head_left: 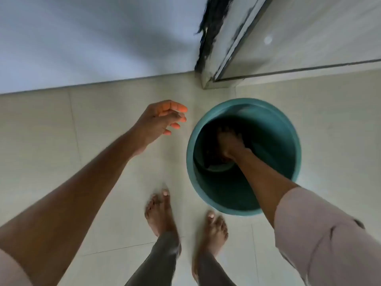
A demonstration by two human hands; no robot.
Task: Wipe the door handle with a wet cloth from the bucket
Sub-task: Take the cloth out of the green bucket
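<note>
A teal plastic bucket [288, 153] stands on the tiled floor in front of my feet. My right hand [231, 144] reaches deep inside it and rests on a dark cloth [214, 159] at the bottom; the picture is dim and blurred, so I cannot tell whether the fingers are closed on the cloth. My left hand [159, 118] hovers over the floor just left of the bucket's rim, fingers loosely curled and apart, holding nothing. No door handle is in view.
A white wall [92, 38] runs along the back. A metal-framed door [299, 38] with a worn, dark-stained edge stands at the upper right, its lower corner just behind the bucket. My bare feet [160, 211] stand on the beige floor tiles.
</note>
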